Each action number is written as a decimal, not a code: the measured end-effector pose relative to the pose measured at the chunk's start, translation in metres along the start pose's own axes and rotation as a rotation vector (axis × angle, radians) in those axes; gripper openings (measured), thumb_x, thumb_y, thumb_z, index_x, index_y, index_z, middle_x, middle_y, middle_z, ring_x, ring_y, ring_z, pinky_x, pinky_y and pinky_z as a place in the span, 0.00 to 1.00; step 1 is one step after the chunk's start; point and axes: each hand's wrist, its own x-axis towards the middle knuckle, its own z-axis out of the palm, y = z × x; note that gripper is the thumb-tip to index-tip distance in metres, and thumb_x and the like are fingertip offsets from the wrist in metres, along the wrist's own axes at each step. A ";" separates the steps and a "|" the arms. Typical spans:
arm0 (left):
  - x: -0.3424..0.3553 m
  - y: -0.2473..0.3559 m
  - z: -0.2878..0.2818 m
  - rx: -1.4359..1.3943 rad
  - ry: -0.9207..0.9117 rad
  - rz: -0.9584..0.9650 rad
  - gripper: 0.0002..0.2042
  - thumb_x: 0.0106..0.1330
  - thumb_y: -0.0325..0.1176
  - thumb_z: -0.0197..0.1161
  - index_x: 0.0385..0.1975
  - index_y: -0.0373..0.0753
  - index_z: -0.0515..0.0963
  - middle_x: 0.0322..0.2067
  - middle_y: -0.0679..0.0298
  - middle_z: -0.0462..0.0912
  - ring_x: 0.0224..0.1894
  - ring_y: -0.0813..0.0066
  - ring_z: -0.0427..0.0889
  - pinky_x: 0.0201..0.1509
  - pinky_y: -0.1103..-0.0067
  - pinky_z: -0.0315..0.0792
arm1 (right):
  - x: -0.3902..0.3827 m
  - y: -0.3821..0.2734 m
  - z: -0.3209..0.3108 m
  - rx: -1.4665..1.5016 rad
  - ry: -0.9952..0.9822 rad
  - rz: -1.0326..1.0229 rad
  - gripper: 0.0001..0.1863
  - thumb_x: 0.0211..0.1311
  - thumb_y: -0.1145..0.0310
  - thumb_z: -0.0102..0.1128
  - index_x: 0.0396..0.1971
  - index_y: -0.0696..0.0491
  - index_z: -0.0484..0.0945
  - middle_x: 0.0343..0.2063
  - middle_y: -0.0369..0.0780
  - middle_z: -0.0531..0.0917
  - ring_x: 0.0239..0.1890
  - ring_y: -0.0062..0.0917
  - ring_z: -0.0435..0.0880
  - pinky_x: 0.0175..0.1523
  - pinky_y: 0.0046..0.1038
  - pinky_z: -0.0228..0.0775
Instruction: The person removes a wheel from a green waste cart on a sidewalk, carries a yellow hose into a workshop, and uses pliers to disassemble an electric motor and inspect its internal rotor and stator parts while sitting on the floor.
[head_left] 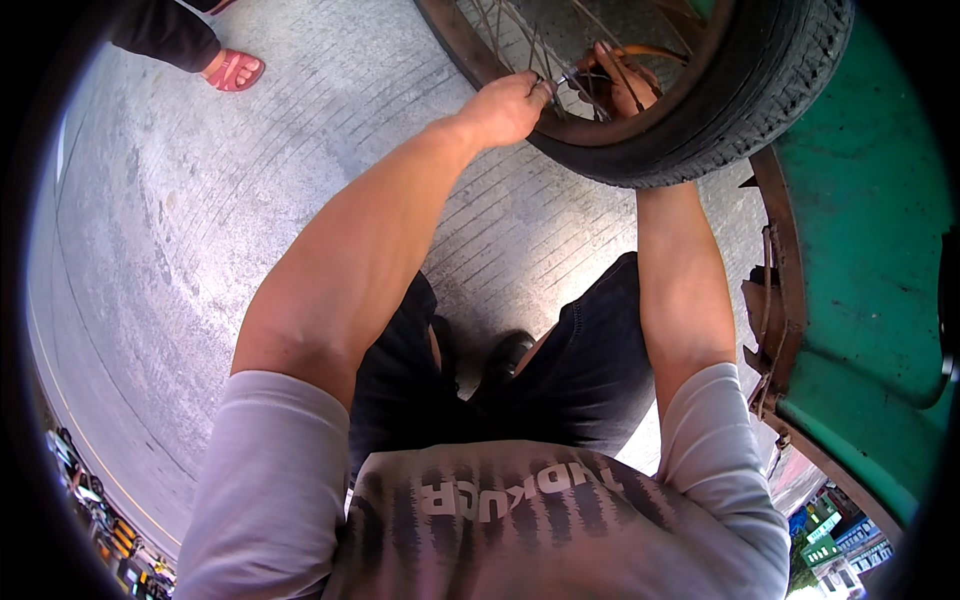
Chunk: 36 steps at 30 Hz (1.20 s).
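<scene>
A spoked wheel with a black tire and rusty rim fills the top centre right. My left hand is closed by the rim among the spokes, pinching a small silver metal piece whose exact kind I cannot make out. My right hand reaches behind the tire into the spokes, fingers curled at the other end of that metal piece, beside an orange hose or handle; what it grips is partly hidden by spokes and rim.
A green metal body with a rusty, jagged edge runs down the right. Another person's foot in a red sandal stands at upper left on the concrete ground. My legs are below me. Parked vehicles show at the far lower left.
</scene>
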 end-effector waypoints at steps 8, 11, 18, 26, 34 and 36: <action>-0.006 0.021 -0.012 0.135 -0.046 0.098 0.25 0.81 0.49 0.49 0.45 0.26 0.76 0.43 0.36 0.82 0.51 0.37 0.81 0.54 0.59 0.73 | -0.008 -0.011 0.008 0.075 0.148 -0.056 0.12 0.66 0.61 0.73 0.34 0.54 0.83 0.29 0.38 0.87 0.30 0.25 0.89 0.33 0.28 0.85; -0.003 0.018 -0.007 0.029 -0.049 -0.047 0.25 0.81 0.49 0.50 0.45 0.26 0.77 0.42 0.37 0.83 0.49 0.38 0.81 0.54 0.60 0.73 | -0.018 -0.012 0.011 0.021 0.212 -0.108 0.11 0.65 0.63 0.74 0.33 0.54 0.83 0.29 0.38 0.88 0.30 0.25 0.89 0.32 0.27 0.83; -0.003 0.016 -0.008 0.056 -0.087 0.016 0.27 0.81 0.51 0.49 0.46 0.26 0.77 0.43 0.37 0.83 0.51 0.38 0.81 0.55 0.59 0.73 | -0.016 -0.012 0.011 0.074 0.181 -0.044 0.12 0.67 0.62 0.72 0.36 0.55 0.83 0.31 0.40 0.88 0.31 0.27 0.89 0.36 0.28 0.84; -0.002 0.021 -0.011 0.041 -0.121 -0.081 0.28 0.82 0.52 0.46 0.48 0.25 0.77 0.49 0.35 0.81 0.56 0.37 0.79 0.61 0.58 0.72 | -0.022 -0.008 0.017 0.143 0.184 -0.063 0.12 0.69 0.61 0.70 0.38 0.56 0.84 0.31 0.41 0.87 0.30 0.27 0.88 0.38 0.28 0.83; -0.002 0.021 -0.012 0.057 -0.130 -0.069 0.27 0.82 0.50 0.48 0.49 0.25 0.77 0.49 0.35 0.81 0.56 0.37 0.79 0.60 0.59 0.72 | -0.024 -0.036 0.023 -0.231 0.174 0.175 0.15 0.78 0.67 0.50 0.56 0.60 0.77 0.49 0.47 0.84 0.49 0.34 0.84 0.55 0.34 0.75; -0.002 0.020 -0.010 0.059 -0.114 -0.055 0.27 0.82 0.50 0.48 0.49 0.25 0.77 0.48 0.35 0.82 0.56 0.37 0.79 0.60 0.59 0.72 | -0.020 -0.030 0.021 -0.137 0.202 0.173 0.12 0.75 0.63 0.59 0.47 0.56 0.79 0.38 0.43 0.85 0.38 0.29 0.85 0.42 0.29 0.75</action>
